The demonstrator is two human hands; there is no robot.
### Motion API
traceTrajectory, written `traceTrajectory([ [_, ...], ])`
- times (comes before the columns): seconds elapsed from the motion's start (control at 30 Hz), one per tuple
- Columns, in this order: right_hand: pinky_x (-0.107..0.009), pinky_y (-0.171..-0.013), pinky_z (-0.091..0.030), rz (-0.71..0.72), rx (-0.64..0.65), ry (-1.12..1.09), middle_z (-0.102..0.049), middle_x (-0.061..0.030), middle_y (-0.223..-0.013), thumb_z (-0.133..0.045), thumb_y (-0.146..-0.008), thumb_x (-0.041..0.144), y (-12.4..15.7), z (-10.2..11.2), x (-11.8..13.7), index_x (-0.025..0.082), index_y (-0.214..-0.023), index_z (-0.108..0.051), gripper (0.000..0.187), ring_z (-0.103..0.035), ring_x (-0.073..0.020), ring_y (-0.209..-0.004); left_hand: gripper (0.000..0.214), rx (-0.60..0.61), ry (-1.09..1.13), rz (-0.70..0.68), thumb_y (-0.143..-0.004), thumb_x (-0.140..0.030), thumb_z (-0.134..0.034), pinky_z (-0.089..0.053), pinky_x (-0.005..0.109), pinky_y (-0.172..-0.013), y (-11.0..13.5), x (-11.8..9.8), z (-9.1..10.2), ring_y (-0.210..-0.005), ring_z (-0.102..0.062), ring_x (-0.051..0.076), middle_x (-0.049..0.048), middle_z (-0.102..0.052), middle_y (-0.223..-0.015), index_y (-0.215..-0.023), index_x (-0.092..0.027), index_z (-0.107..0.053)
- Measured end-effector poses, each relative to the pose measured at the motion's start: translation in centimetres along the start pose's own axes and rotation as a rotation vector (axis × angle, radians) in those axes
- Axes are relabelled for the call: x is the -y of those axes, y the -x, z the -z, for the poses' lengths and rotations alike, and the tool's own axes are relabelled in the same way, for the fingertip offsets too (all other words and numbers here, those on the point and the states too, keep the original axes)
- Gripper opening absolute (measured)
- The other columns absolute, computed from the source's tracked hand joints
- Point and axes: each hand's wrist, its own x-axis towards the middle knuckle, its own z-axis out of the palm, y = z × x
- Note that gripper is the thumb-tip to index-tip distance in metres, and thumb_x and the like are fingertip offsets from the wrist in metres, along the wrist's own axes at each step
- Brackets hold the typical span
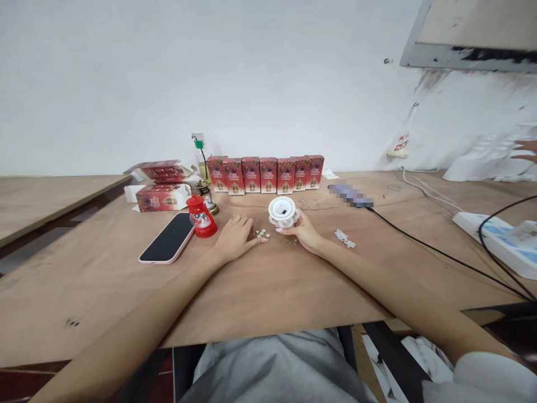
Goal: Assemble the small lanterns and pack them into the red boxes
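Observation:
My right hand (302, 230) grips a small white round lantern base (283, 211), holding it just above the wooden table (268, 285). My left hand (237, 238) lies palm down on the table, its fingertips at a little cluster of small button batteries (262, 233). A red toy lantern (201, 217) stands just left of my left hand, and a brass-coloured lantern (207, 197) stands behind it.
A row of red boxes (265, 174) lines the back, with more red boxes (161, 187) lying at the left. A phone (168, 238) lies face up at the left. A small white part (344, 238), a black cable (440, 254) and a power strip (499, 240) are at the right. Another person's hand (526, 150) is at far right.

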Motion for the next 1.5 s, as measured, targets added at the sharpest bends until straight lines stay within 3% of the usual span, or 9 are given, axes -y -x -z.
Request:
traceTrajectory([
  [0.2,-0.032,-0.085,-0.045,0.018,-0.007,0.013,-0.063,0.0033,-0.086,-0.085,-0.041,0.021,-0.1,0.1,-0.1,0.022,-0.087,-0.056,0.055,-0.058,-0.0150,-0.084,0.060,0.045,-0.184,-0.091,-0.091,-0.062,-0.025,-0.039,0.039,-0.080,-0.5,-0.7,-0.3,-0.089,-0.057,0.027,0.0144,-0.062,-0.094,-0.092,-0.015,-0.062],
  [0.47,-0.031,-0.084,-0.044,0.012,0.000,-0.004,-0.063,0.0035,-0.087,-0.084,-0.041,0.019,-0.2,0.2,-0.4,0.022,-0.088,-0.056,0.055,-0.057,-0.0147,-0.083,0.039,0.114,-0.398,-0.106,-0.096,-0.038,-0.033,-0.037,0.037,-0.072,-0.9,-1.7,-0.1,-0.090,-0.059,0.029,0.0155,-0.065,-0.090,-0.098,-0.015,-0.064],
  [0.8,-0.031,-0.085,-0.044,-0.002,0.015,-0.001,-0.063,0.0037,-0.086,-0.084,-0.043,0.019,0.0,0.1,-0.1,0.022,-0.089,-0.055,0.054,-0.058,-0.0148,-0.084,0.024,0.090,-0.423,-0.144,-0.095,-0.019,-0.036,-0.037,0.034,-0.069,-0.6,-1.8,0.3,-0.088,-0.062,0.026,0.0149,-0.066,-0.093,-0.090,-0.013,-0.059],
  [0.93,-0.029,-0.083,-0.044,0.016,0.078,0.042,-0.064,0.0014,-0.097,-0.084,-0.045,0.020,0.0,0.3,-0.1,0.022,-0.090,-0.056,0.053,-0.057,-0.0157,-0.090,0.032,-0.054,-0.416,-0.028,-0.098,-0.035,-0.033,-0.035,0.030,-0.063,-0.4,-1.2,1.1,-0.074,-0.063,0.022,0.0102,-0.066,-0.077,-0.089,-0.014,-0.056],
  [1.07,-0.027,-0.079,-0.043,0.016,0.134,0.123,-0.062,0.0017,-0.095,-0.084,-0.043,0.021,-0.1,0.5,-0.2,0.021,-0.094,-0.056,0.058,-0.056,-0.0155,-0.088,0.045,-0.379,-0.314,-0.009,-0.099,-0.043,-0.020,-0.030,0.027,-0.054,0.0,-0.8,1.7,-0.064,-0.058,0.017,0.0053,-0.061,-0.069,-0.078,-0.017,-0.050],
  [1.23,-0.026,-0.074,-0.042,0.062,0.168,0.205,-0.059,0.0032,-0.087,-0.084,-0.044,0.023,-0.1,0.6,-0.1,0.021,-0.089,-0.055,0.054,-0.054,-0.0140,-0.080,0.037,-0.648,-0.177,-0.217,-0.099,-0.038,-0.029,-0.033,0.024,-0.054,0.3,-1.4,1.7,-0.057,-0.051,0.013,0.0019,-0.057,-0.065,-0.076,-0.017,-0.049],
  [1.4,-0.026,-0.072,-0.042,0.104,0.203,0.235,-0.058,0.0035,-0.086,-0.083,-0.048,0.025,0.2,0.4,0.4,0.021,-0.091,-0.054,0.052,-0.053,-0.0138,-0.077,0.017,-0.766,-0.055,-0.392,-0.095,-0.025,-0.044,-0.039,0.023,-0.058,0.5,-2.3,1.9,-0.062,-0.053,0.012,0.0020,-0.060,-0.070,-0.083,-0.016,-0.052],
  [1.5,-0.027,-0.073,-0.042,0.128,0.219,0.257,-0.060,0.0028,-0.086,-0.083,-0.050,0.027,0.3,0.4,0.6,0.021,-0.090,-0.053,0.050,-0.054,-0.0142,-0.077,0.008,-0.777,-0.004,-0.472,-0.093,-0.021,-0.049,-0.040,0.023,-0.059,0.7,-3.0,2.2,-0.065,-0.055,0.012,0.0020,-0.062,-0.074,-0.087,-0.016,-0.052],
])
